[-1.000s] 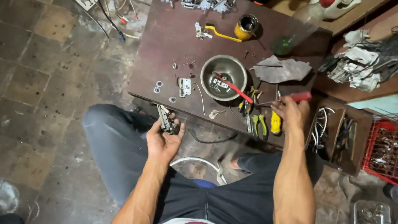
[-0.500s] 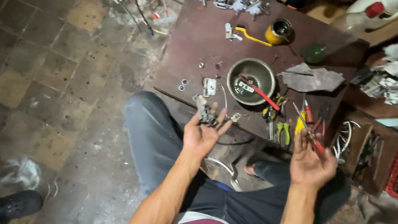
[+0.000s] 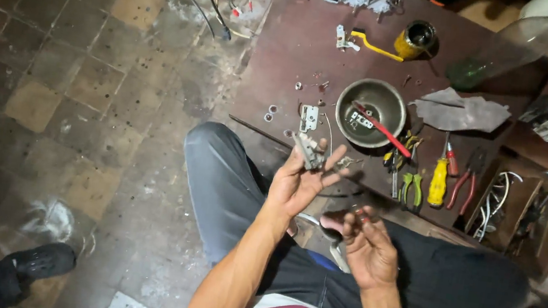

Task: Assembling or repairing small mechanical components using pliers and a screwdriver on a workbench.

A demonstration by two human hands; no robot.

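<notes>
My left hand (image 3: 298, 185) is raised above my knee, palm up, gripping a small grey metal mechanism (image 3: 310, 150) in its fingertips. My right hand (image 3: 365, 247) hovers lower over my lap, just right of the left. Its fingers are pinched on a small red-handled tool (image 3: 362, 217), most of which is hidden by the fingers. Both hands sit just in front of the near edge of a low dark brown table (image 3: 286, 58).
On the table are a metal bowl (image 3: 372, 103) holding a red-handled tool, a yellow screwdriver (image 3: 439, 185), green pliers (image 3: 412, 188), red pliers (image 3: 464, 179), a grey cloth (image 3: 460, 111), a yellow can (image 3: 417, 39) and loose small parts. A wooden box (image 3: 518, 212) stands at the right. Another person's shoe (image 3: 41, 259) is at bottom left.
My right hand left the tools on the table and came back toward my lap with the small red-handled tool. My left hand rose with the metal mechanism.
</notes>
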